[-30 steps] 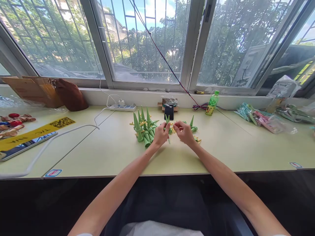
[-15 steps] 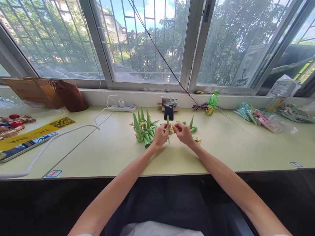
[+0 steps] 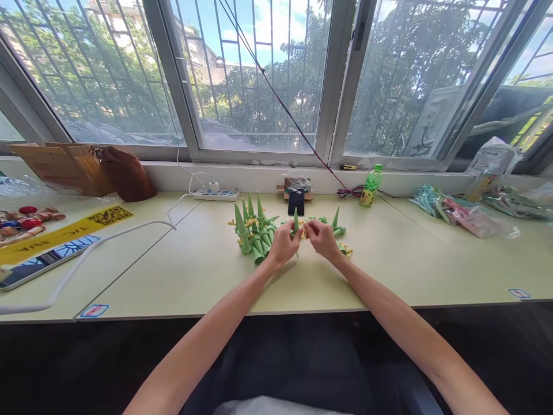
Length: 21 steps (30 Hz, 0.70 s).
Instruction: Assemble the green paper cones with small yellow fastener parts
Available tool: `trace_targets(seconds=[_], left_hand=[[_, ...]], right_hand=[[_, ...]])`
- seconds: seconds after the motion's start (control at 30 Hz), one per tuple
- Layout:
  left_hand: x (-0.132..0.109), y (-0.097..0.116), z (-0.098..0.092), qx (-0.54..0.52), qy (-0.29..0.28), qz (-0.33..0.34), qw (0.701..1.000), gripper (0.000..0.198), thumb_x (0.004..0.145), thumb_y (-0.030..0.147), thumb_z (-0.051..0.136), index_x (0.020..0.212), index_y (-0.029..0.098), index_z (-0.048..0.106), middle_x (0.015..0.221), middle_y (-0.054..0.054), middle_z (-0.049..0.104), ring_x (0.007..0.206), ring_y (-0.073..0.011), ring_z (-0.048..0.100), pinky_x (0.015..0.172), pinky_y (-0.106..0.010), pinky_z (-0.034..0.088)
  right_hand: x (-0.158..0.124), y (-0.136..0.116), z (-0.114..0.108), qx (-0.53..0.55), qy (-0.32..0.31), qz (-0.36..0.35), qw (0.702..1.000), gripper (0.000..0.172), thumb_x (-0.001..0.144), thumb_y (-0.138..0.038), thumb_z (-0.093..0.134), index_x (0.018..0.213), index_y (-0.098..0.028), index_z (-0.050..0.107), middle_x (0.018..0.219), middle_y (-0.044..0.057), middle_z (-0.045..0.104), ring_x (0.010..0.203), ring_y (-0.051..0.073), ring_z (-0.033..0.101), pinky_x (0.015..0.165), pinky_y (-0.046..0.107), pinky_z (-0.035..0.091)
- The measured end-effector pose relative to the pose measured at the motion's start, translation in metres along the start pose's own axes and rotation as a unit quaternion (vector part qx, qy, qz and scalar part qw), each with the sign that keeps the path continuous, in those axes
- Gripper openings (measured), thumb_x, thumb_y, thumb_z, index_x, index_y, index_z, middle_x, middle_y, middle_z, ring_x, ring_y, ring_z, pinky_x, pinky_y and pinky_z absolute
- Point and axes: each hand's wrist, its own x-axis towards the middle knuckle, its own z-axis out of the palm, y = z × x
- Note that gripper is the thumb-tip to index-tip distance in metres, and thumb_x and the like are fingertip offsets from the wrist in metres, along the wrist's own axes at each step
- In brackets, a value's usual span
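Note:
My left hand [image 3: 285, 242] is closed around a green pointed cone piece [image 3: 296, 219], whose tip rises above the fingers. Close against it, my right hand [image 3: 320, 237] pinches at a small yellow piece [image 3: 304, 232], mostly covered by the fingertips. To the left is a group of green cones [image 3: 242, 233], several upright and several lying down, with small yellow parts on them. Right of my right hand, another green cone [image 3: 336, 218] points upward, and a green and yellow piece [image 3: 344, 249] lies nearer the wrist.
A black phone [image 3: 296, 203] rests by a small open box [image 3: 298, 185]. Behind are a power strip [image 3: 220, 194] and a green bottle [image 3: 370, 187]. Bagged coloured items [image 3: 462, 213] lie right; a tablet [image 3: 49, 262], white cable [image 3: 108, 235] and brown pouch [image 3: 125, 176] are left.
The view has shifted slightly. Both hands stay together at nearly the same spot, and the cone in my left hand has turned or tilted a little.

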Motion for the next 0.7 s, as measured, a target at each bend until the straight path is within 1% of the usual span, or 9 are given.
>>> trace_targets(seconds=[0.17,0.3,0.53,0.7], left_hand=[[0.0012,0.0012,-0.0001,0.000,0.016,0.001,1.000,0.022,0.090,0.033,0.053,0.073,0.020,0.046,0.068,0.000,0.053,0.052,-0.0107,0.042,0.053,-0.024,0.031],[0.0021,0.0012,-0.0004,0.012,0.030,-0.009,0.999,0.024,0.090,0.033,0.052,0.073,0.020,0.043,0.069,0.001,0.051,0.052,-0.0102,0.042,0.052,-0.024,0.030],[0.0010,0.0052,-0.0003,-0.007,0.008,-0.008,1.000,0.019,0.088,0.031,0.055,0.076,0.019,0.047,0.072,0.000,0.056,0.054,-0.0100,0.050,0.053,-0.023,0.038],[0.0012,0.0034,0.0009,0.006,-0.007,0.004,1.000,0.013,0.084,0.029,0.059,0.082,0.018,0.054,0.076,-0.001,0.058,0.054,-0.0095,0.049,0.055,-0.025,0.042]], right_hand=[[0.0003,-0.0009,0.0014,0.000,0.000,-0.012,1.000,0.029,0.092,-0.045,0.048,0.081,-0.021,0.061,0.072,0.004,0.065,0.063,0.017,0.060,0.059,0.029,0.048],[0.0003,-0.0010,0.0019,-0.001,-0.007,-0.017,1.000,0.028,0.092,-0.044,0.049,0.088,-0.021,0.062,0.080,0.005,0.067,0.069,0.018,0.061,0.058,0.028,0.048],[0.0002,0.0034,0.0012,0.006,-0.009,-0.008,1.000,0.029,0.093,-0.043,0.048,0.090,-0.019,0.064,0.077,0.005,0.066,0.063,0.017,0.057,0.058,0.028,0.046],[0.0002,0.0051,0.0002,0.006,-0.004,-0.002,1.000,0.028,0.092,-0.043,0.048,0.087,-0.019,0.062,0.075,0.005,0.065,0.061,0.017,0.056,0.057,0.028,0.045]])
